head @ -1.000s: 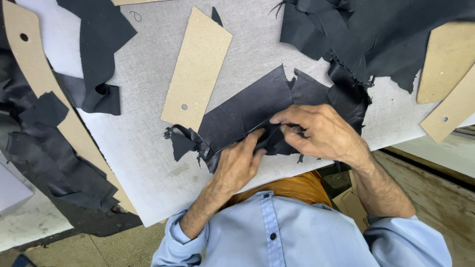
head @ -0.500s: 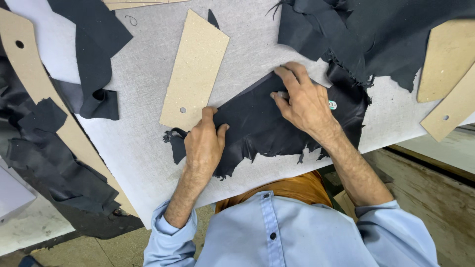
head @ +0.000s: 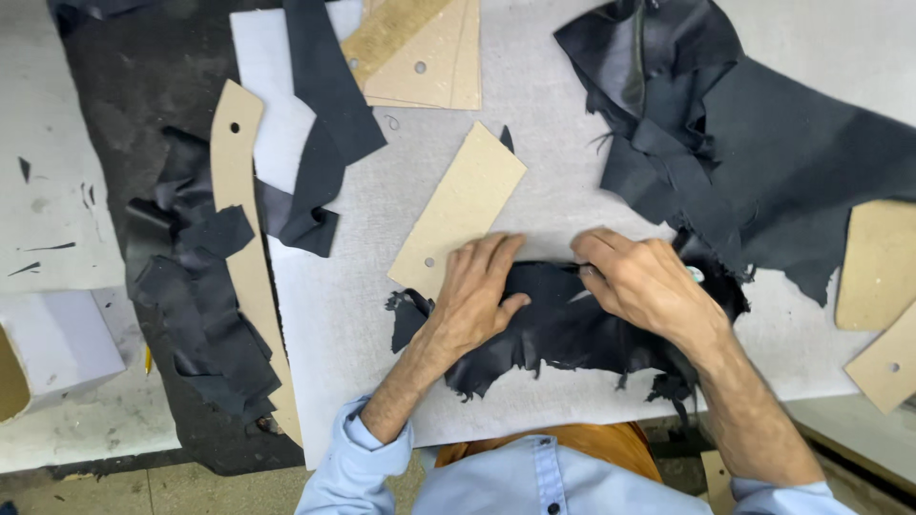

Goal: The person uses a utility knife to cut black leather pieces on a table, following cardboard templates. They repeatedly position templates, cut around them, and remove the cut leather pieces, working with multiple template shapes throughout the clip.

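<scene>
Left hand (head: 477, 291): we press it flat, fingers spread, on the black leather piece (head: 563, 329).
Right hand (head: 644, 281): we lay it flat on the same piece.
Cardboard shape (head: 458, 210): just above our left hand.

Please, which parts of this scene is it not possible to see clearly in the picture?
- Head view: the middle of the black leather piece is covered by the left hand and right hand.
- The small pale object beside the right hand is too small to identify.
- The tan templates at right are cut off by the frame edge.
- The dark leather pile hides the table under it.
</scene>
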